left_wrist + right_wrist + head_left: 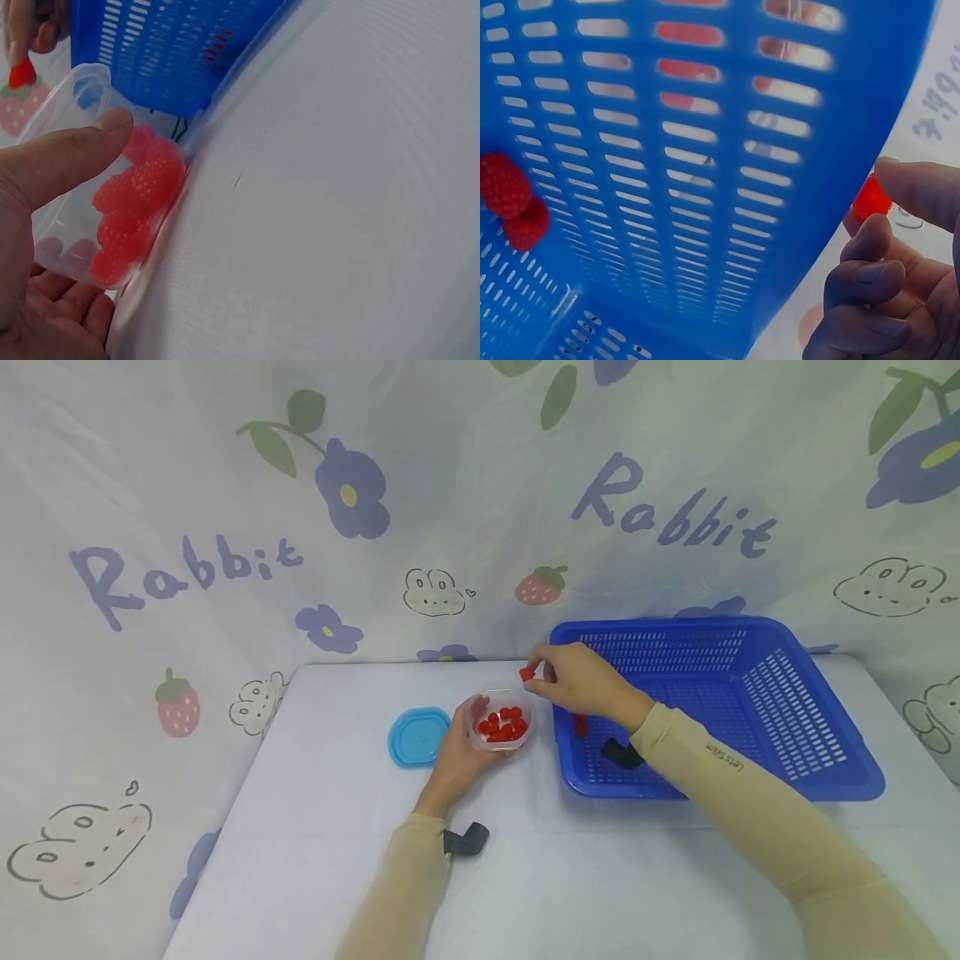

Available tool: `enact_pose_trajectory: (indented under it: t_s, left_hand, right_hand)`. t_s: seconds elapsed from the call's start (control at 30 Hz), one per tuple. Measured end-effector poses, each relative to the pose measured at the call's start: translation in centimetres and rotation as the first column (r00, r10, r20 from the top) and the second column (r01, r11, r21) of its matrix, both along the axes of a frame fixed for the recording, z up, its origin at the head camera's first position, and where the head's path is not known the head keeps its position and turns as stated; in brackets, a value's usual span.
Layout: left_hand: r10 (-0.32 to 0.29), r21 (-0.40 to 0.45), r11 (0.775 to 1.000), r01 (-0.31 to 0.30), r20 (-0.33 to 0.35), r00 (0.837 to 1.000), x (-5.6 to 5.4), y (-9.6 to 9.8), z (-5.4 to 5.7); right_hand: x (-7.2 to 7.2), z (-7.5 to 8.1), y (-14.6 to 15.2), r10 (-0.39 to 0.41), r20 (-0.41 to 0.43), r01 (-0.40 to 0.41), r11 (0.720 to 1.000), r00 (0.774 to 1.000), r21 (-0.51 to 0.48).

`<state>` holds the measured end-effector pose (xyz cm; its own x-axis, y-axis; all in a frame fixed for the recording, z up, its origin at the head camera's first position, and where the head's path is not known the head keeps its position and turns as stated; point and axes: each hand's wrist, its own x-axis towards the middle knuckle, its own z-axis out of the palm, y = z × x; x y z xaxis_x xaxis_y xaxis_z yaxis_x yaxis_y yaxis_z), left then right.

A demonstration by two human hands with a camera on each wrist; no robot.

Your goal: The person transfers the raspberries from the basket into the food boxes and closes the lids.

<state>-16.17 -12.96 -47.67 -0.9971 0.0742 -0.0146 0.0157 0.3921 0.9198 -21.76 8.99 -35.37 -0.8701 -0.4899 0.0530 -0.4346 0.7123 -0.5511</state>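
My left hand grips a clear plastic container, with the thumb on its near side and fingertips on the far side. Several red raspberries lie inside it. Between thumb and forefinger, my right hand pinches one raspberry, up by the left rim of the blue basket and just beyond the container. In the right wrist view, two more raspberries lie together inside the basket against its wall.
Left of the container, a light blue lid lies on the white tabletop. A patterned curtain hangs behind the table's far edge. The slotted basket takes up the right side, and my right forearm reaches across it.
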Motion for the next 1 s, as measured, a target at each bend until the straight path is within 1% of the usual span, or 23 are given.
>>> enact_pose_trajectory:
  t_s: [0.17,0.43,0.77,0.87,1.0]
  left_hand:
    - [0.003,0.002,1.0,-0.003,0.004,1.0,-0.04,0.0,-0.03]
    - [0.005,-0.003,1.0,-0.005,0.009,1.0,-0.03,0.07,-0.12]
    - [0.004,-0.016,1.0,-0.004,0.002,1.0,-0.04,0.1,0.04]
    - [0.009,-0.023,1.0,-0.009,0.01,1.0,0.01,0.14,0.14]
    - [0.008,-0.021,1.0,-0.007,0.011,1.0,0.0,0.18,0.13]
  right_hand:
    - [0.2,-0.15,-0.28,0.021,0.009,-0.021,1.0,1.0,0.013]
    - [0.34,-0.22,-0.61,0.088,0.016,-0.089,0.994,0.996,0.057]
    - [-0.1,-0.54,-0.43,0.157,0.004,-0.157,0.986,0.988,0.06]
    - [-0.25,-0.69,-0.37,0.164,0.003,-0.164,0.983,0.986,0.078]
    - [-0.43,-0.9,-0.27,0.153,0.003,-0.152,0.982,0.988,0.111]
